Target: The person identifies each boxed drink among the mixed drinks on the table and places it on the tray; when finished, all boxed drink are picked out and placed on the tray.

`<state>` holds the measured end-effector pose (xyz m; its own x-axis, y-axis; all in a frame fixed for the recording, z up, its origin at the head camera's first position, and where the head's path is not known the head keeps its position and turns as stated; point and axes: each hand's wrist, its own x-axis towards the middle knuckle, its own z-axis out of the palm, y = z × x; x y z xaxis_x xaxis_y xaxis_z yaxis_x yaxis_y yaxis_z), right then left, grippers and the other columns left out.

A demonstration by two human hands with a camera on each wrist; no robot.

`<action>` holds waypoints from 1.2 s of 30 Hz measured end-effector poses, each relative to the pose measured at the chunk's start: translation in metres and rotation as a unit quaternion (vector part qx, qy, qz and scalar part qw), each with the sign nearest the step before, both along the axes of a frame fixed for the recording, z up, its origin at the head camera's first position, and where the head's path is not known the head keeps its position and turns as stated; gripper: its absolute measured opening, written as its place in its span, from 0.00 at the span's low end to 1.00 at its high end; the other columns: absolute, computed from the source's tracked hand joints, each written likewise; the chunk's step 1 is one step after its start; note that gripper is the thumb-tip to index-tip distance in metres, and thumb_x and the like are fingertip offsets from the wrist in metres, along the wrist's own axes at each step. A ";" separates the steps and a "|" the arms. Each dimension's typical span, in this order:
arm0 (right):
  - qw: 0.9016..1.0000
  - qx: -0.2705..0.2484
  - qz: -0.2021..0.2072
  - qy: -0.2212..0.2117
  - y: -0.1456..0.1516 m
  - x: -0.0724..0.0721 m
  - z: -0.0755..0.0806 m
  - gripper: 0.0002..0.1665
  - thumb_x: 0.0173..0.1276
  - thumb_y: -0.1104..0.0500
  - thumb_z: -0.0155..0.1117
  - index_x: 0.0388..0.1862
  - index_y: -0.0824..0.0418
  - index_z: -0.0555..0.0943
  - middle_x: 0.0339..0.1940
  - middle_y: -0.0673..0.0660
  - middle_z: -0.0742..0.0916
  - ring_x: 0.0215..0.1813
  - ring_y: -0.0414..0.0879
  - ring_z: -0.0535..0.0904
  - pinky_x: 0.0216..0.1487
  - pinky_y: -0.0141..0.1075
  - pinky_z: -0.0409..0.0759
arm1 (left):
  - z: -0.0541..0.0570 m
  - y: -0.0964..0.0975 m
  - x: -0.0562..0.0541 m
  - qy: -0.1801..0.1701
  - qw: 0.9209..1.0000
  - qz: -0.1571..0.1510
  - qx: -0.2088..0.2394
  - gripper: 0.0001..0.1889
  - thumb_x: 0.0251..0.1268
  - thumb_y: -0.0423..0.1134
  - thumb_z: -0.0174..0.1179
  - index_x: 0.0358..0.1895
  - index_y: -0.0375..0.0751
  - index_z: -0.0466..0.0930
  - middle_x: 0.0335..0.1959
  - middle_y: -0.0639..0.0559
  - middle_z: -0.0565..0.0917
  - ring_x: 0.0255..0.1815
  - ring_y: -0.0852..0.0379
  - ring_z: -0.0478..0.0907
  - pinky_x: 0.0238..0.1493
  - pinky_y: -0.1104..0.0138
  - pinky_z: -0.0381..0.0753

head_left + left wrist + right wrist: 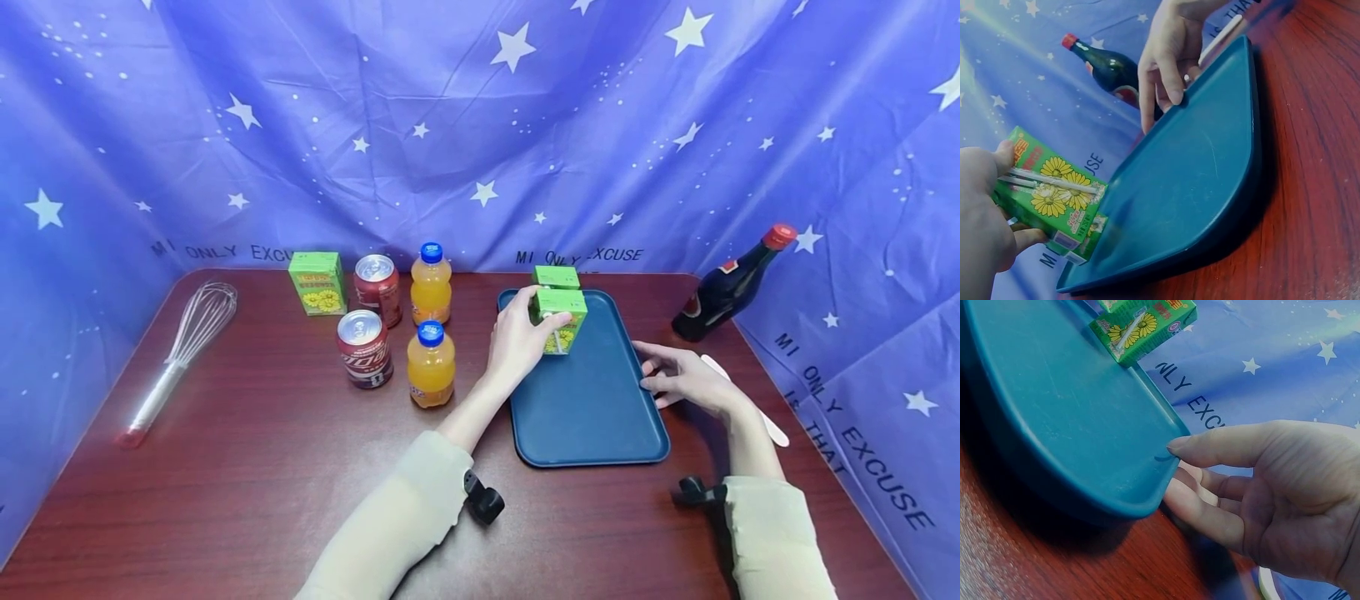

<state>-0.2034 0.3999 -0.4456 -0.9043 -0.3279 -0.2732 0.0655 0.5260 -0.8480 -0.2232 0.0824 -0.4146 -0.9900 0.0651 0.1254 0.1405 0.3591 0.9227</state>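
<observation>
My left hand [519,333] grips a green juice box [567,310] with yellow flowers and a straw on its front, at the far part of the blue tray [592,417]. Right behind that box is a second green juice box [557,276], mostly hidden by the first. Whether the held box touches the tray cannot be told. At the tray's right side, my right hand [686,377] pinches the rim; in the right wrist view the thumb [1210,447] lies on top and the other fingers go below the edge.
Left of the tray stand two orange juice bottles [431,367], two soda cans [365,350] and another green juice box [318,285]. A whisk [183,358] lies at far left. A dark bottle [727,292] leans at right, near a pale stick [772,427]. Starry curtain [450,125] surrounds the table.
</observation>
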 end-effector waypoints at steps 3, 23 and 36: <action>1.000 -0.001 0.001 0.002 -0.001 0.001 0.000 0.44 0.74 0.63 0.65 0.83 0.64 0.57 0.47 0.61 0.77 0.38 0.38 0.84 0.39 0.44 0.91 | -0.004 0.002 -0.002 -0.007 1.000 -0.003 0.004 0.35 0.68 0.58 0.67 0.74 0.50 0.70 0.72 0.50 0.78 0.69 0.48 0.77 0.65 0.49 0.80; 1.000 -0.006 0.001 0.005 -0.001 0.000 0.000 0.43 0.73 0.64 0.65 0.82 0.64 0.57 0.47 0.61 0.78 0.38 0.39 0.85 0.39 0.44 0.91 | -0.013 0.012 -0.005 -0.014 1.000 0.007 -0.015 0.34 0.67 0.55 0.68 0.72 0.45 0.72 0.70 0.48 0.79 0.71 0.49 0.77 0.68 0.53 0.78; 1.000 -0.009 0.000 0.004 0.000 0.000 0.000 0.44 0.73 0.63 0.65 0.82 0.65 0.57 0.46 0.58 0.78 0.38 0.37 0.84 0.38 0.44 0.91 | -0.014 0.013 -0.003 -0.021 0.999 0.016 -0.043 0.33 0.66 0.57 0.68 0.71 0.49 0.73 0.69 0.50 0.80 0.70 0.50 0.77 0.67 0.53 0.79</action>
<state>-0.2035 0.3999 -0.4457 -0.9066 -0.3322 -0.2603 0.0594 0.5102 -0.8580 -0.2266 0.0950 -0.4282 -0.9959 0.0423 0.0798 0.0903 0.4402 0.8933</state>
